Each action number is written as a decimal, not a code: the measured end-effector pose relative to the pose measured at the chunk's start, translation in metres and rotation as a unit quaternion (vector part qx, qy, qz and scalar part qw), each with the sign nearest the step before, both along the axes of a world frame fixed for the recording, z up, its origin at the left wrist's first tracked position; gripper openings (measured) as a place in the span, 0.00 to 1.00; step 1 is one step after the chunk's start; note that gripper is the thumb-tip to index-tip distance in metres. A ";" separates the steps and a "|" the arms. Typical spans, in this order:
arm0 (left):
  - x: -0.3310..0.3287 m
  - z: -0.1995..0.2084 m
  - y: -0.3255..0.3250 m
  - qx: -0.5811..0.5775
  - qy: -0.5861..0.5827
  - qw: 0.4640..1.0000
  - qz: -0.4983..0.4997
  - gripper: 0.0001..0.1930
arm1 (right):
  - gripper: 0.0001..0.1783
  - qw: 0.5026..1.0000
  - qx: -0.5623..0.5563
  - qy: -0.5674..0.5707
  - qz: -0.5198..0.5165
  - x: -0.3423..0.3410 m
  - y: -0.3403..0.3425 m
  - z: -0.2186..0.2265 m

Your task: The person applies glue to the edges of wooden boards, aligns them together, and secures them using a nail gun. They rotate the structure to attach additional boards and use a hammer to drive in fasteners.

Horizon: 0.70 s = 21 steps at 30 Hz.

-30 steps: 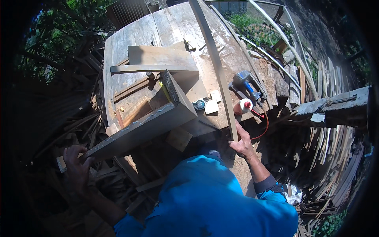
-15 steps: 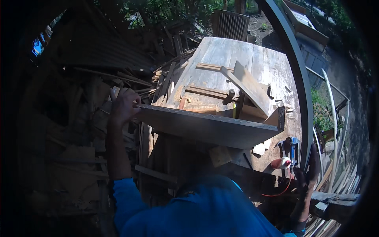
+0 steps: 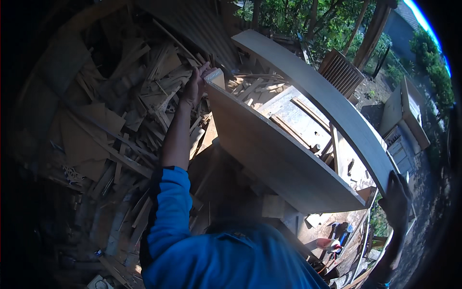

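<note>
My left hand point(image 3: 193, 89) grips the far left corner of a wide wooden panel point(image 3: 284, 151) standing on edge. White squiggles that look like glue mark the top of its short end piece point(image 3: 215, 77). At the right, my right hand point(image 3: 396, 200) is closed on the near end of a long, flat board point(image 3: 317, 91). This board is raised and slants away to the far left, beyond the panel and apart from its left corner. A short end piece point(image 3: 368, 195) also meets the panel's right end.
Behind the panel, the worktable point(image 3: 284, 103) carries wooden strips point(image 3: 310, 113) and a hammer point(image 3: 315, 148). A red-and-white bottle point(image 3: 328, 244) and a blue tool point(image 3: 344, 236) lie near the right. Scrap wood point(image 3: 161, 96) is heaped at the left; a slatted chair back point(image 3: 340, 72) stands beyond.
The long board has swung from the right side to across the far side of the panel, with my right hand at its end. My left hand stays at the panel's left end; the view has turned.
</note>
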<state>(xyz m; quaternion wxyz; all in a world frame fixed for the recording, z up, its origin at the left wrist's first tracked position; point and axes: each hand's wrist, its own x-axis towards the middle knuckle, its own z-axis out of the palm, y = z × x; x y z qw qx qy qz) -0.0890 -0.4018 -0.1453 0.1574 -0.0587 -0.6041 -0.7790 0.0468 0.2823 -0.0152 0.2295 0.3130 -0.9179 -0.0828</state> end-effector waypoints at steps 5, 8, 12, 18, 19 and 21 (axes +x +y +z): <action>0.001 0.005 0.029 -0.034 -0.010 0.998 0.053 0.50 | 0.34 0.990 -0.111 -0.083 -0.023 -0.007 -0.045 -0.003; 0.003 0.002 0.020 -0.003 -0.008 0.998 0.061 0.49 | 0.31 0.983 -0.144 -0.117 -0.014 -0.008 -0.066 -0.006; 0.035 0.053 0.087 0.041 -0.085 0.985 0.144 0.46 | 0.31 0.986 -0.133 -0.101 0.022 -0.008 -0.076 -0.009; 0.001 -0.010 0.023 -0.031 0.016 0.997 0.070 0.38 | 0.28 0.982 -0.118 -0.132 0.063 -0.015 -0.100 -0.006; -0.002 -0.011 0.027 -0.029 0.014 0.997 0.064 0.38 | 0.28 0.981 -0.116 -0.144 0.053 -0.015 -0.100 -0.006; -0.004 -0.011 0.032 -0.042 0.022 0.996 0.081 0.34 | 0.26 0.976 -0.149 -0.153 0.034 -0.015 -0.100 -0.011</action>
